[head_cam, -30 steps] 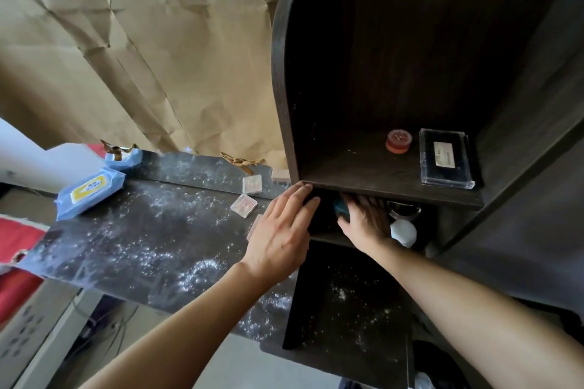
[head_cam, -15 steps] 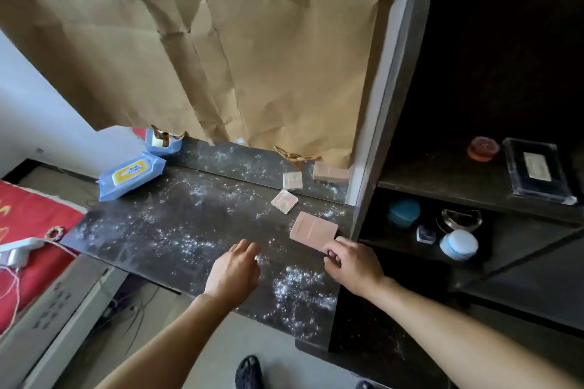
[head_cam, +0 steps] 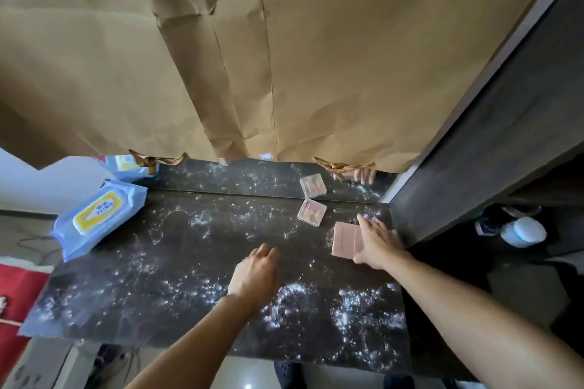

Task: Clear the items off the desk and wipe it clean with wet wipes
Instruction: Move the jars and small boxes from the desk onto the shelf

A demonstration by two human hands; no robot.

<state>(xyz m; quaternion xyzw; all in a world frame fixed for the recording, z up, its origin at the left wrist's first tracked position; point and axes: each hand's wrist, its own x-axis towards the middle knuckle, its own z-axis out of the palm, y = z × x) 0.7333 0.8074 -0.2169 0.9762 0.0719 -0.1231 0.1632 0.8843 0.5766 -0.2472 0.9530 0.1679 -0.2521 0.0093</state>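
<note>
The dark desk top is dusted with white powder. At its left end lies a blue pack of wet wipes with a yellow label. A small clear plastic box sits near the back, doubled in the mirrored strip behind it. A flat pink case lies at the right end beside the shelf unit. My right hand rests over its right side, fingers at the far edge and thumb at the near edge. My left hand hovers over the middle, fingers loosely curled, holding nothing.
A dark shelf unit stands against the desk's right end; a white-lidded jar and small items sit in its lower compartment. Creased brown paper covers the wall. Gold clips lie at the back edge. A red cloth is left.
Both hands came out of the shelf to the desk. My right hand moved from the pink case's near corner to cover its right side. The view swung left and down.
</note>
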